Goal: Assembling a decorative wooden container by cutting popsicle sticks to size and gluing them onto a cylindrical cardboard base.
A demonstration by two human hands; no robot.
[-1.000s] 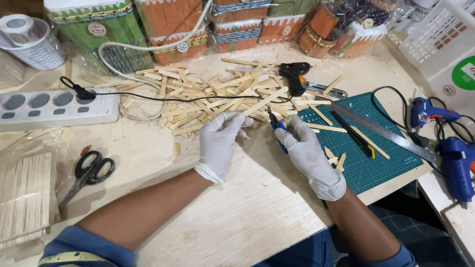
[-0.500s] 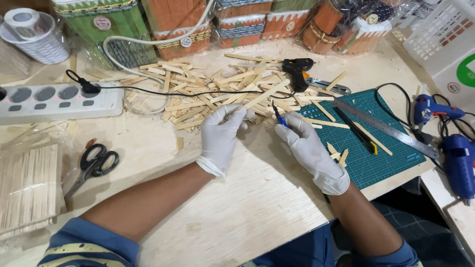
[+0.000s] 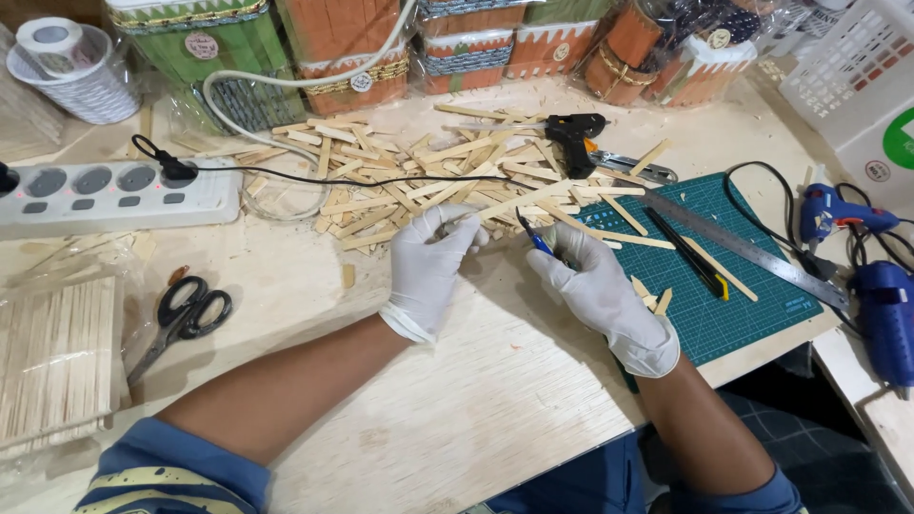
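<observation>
Head view: at frame centre the gloved left hand [image 3: 430, 271] pinches a wooden stick [image 3: 509, 203] from the stick pile [image 3: 419, 181]; just right of it, the gloved right hand [image 3: 595, 290] grips blue-handled pliers [image 3: 535, 238] beside the green cutting mat [image 3: 738, 257]

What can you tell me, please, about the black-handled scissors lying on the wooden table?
The black-handled scissors have two black loop handles, seemingly plastic, and grey metal blades. They lie flat and shut on the pale wooden table, handles toward the upper right, blades pointing down-left toward the bundle of pale wooden sticks, where their tips seem to end. Neither hand touches them; the white-gloved left hand is nearest, well to their right.
</observation>
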